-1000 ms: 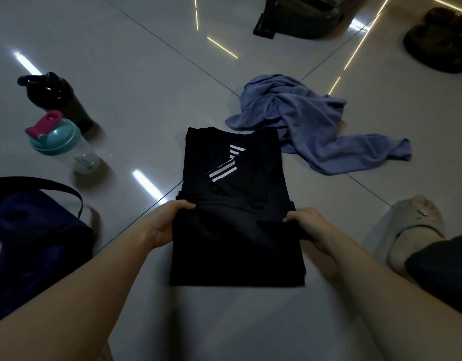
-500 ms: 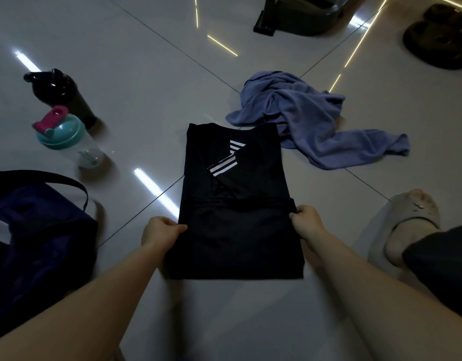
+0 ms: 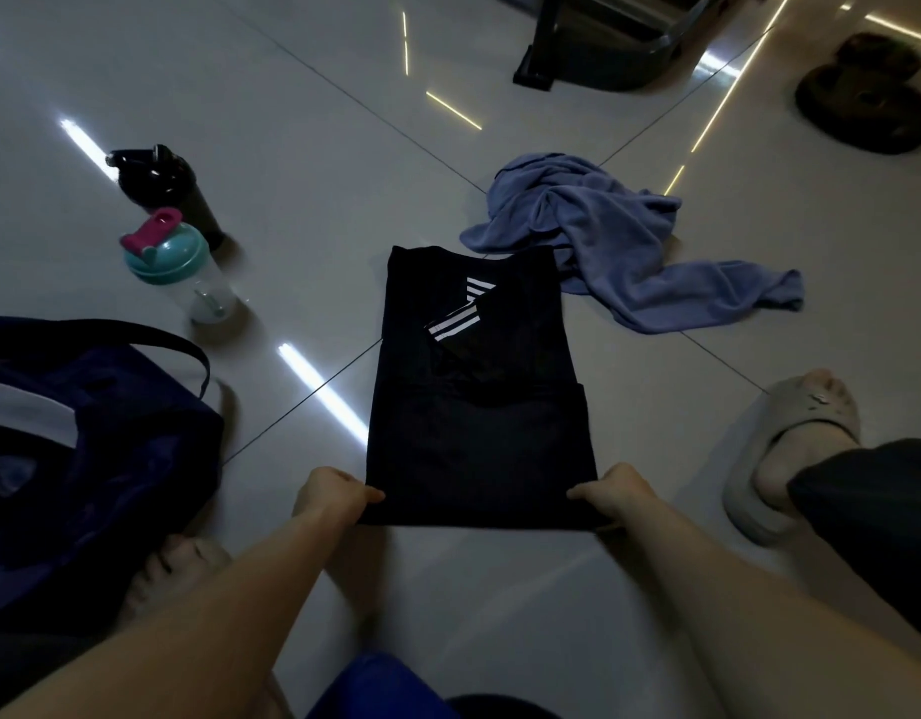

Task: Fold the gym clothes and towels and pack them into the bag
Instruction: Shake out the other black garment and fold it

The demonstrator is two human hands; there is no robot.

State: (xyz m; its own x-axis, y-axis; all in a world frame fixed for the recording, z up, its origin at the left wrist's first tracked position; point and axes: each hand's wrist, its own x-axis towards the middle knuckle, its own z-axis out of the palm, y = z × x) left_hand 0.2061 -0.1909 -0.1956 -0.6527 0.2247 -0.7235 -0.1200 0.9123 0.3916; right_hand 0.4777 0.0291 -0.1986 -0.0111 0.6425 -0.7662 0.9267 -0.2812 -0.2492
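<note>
hands moved from mid-sides to the near hem: left hand (image 3: 333, 493) and right hand (image 3: 611, 493) each pinch a bottom corner of the black shirt (image 3: 479, 433), which lies flat and part-folded on the floor (image 3: 318, 173), blue towel (image 3: 603, 236) crumpled just beyond, bag (image 3: 85, 448) at left.

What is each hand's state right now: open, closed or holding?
Left hand: holding the near edge of the black shirt.
Right hand: holding the same edge.
</note>
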